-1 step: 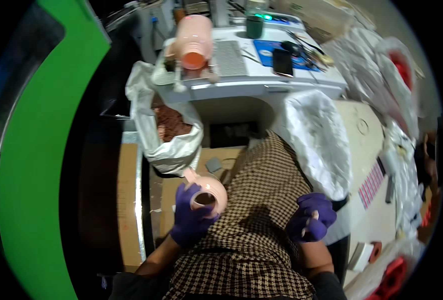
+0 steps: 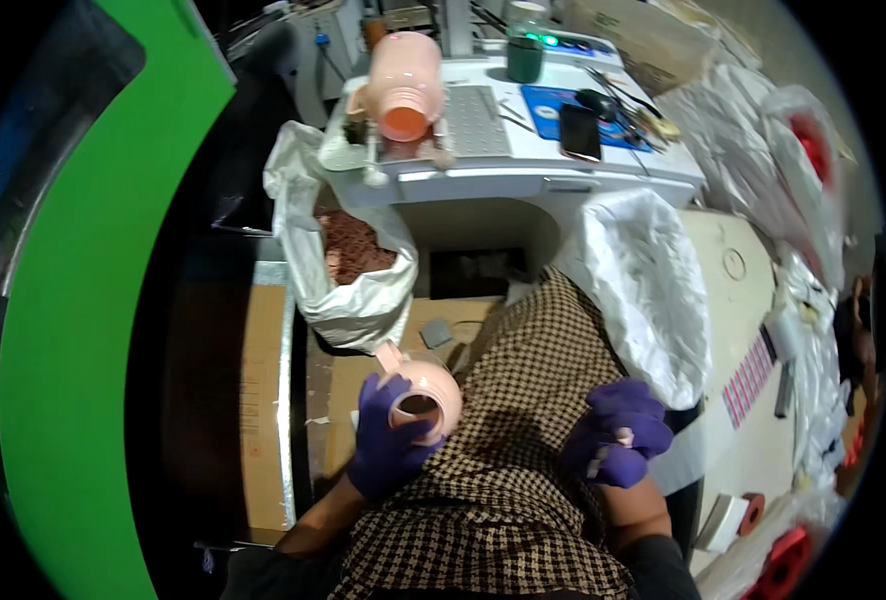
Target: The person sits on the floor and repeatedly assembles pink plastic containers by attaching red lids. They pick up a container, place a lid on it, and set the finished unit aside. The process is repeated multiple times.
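Held pink vessel and the two gloved hands, seen from above. The pink vessel (image 2: 437, 381) is in the left hand (image 2: 391, 446), whose fingers wrap its near left side close to the rim; the handle (image 2: 390, 356) projects up and leftward, beyond the fingers. Its long axis is strongly foreshortened: the mouth faces up toward the wearer, and the body recedes behind it, away and slightly to the right. The vessel is at the left edge of the patterned cloth (image 2: 523, 385) over the lap; whether it rests on the cloth cannot be told. The right hand (image 2: 618, 433) is well apart, over the right edge of the cloth, and curled closed around a small, slim item (image 2: 625, 436), too blurred to identify. From this hand the vessel lies to the left and slightly farther from the body, with its mouth within the left hand's reach. Beyond, a second pink vessel (image 2: 407, 68) lies near the left end of the white surface (image 2: 483, 187), its mouth toward the front edge.
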Action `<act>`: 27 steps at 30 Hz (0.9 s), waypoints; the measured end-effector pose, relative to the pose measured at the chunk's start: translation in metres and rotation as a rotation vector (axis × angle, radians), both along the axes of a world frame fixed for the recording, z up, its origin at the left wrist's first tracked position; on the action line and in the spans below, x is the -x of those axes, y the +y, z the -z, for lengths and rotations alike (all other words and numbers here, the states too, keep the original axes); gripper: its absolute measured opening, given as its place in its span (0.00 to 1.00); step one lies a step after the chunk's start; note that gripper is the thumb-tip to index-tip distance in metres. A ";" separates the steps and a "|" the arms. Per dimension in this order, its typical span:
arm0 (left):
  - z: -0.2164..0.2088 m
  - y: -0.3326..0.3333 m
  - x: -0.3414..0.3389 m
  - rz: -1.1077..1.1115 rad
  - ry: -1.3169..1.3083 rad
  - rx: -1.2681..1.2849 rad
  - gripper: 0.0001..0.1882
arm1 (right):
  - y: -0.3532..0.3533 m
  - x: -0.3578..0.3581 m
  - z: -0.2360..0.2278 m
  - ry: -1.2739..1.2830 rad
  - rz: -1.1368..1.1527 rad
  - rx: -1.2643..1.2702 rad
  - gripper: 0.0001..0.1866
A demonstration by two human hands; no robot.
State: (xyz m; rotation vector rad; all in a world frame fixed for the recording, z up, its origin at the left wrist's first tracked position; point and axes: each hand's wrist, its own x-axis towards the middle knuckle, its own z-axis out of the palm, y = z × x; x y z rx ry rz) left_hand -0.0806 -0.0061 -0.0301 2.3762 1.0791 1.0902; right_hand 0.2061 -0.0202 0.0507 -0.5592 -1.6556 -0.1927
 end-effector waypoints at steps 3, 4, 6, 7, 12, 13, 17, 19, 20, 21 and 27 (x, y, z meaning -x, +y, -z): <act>0.011 0.000 0.033 0.095 -0.018 0.005 0.27 | 0.103 0.083 -0.010 -0.289 -0.073 0.163 0.27; 0.004 0.008 0.041 0.082 -0.013 -0.033 0.28 | 0.156 0.130 -0.015 -0.271 0.008 0.161 0.32; -0.004 -0.038 0.014 -0.038 0.051 -0.071 0.28 | 0.187 0.153 0.049 -0.472 0.079 0.434 0.42; -0.005 -0.032 0.016 -0.017 0.060 -0.056 0.28 | 0.192 0.160 0.078 -0.686 0.337 0.508 0.43; 0.012 -0.015 0.021 -0.050 -0.010 0.010 0.27 | 0.167 0.114 0.099 -0.441 -0.067 0.547 0.29; 0.019 -0.018 0.019 -0.067 -0.043 0.035 0.27 | 0.152 0.091 0.097 -0.385 -0.135 0.598 0.25; 0.010 -0.002 -0.003 -0.030 -0.090 0.022 0.27 | 0.088 -0.042 0.061 -0.159 0.161 0.739 0.17; 0.007 0.005 -0.010 -0.044 -0.085 -0.009 0.28 | 0.071 -0.111 0.048 -0.108 0.348 0.803 0.15; 0.006 0.006 -0.016 -0.066 -0.054 -0.052 0.31 | 0.064 -0.150 0.044 -0.148 0.447 0.851 0.13; 0.005 0.009 -0.022 -0.040 -0.074 -0.086 0.33 | 0.055 -0.188 0.042 -0.187 0.545 0.898 0.11; 0.002 0.023 -0.051 0.030 -0.016 -0.188 0.33 | 0.024 -0.262 0.086 -0.965 0.865 0.950 0.09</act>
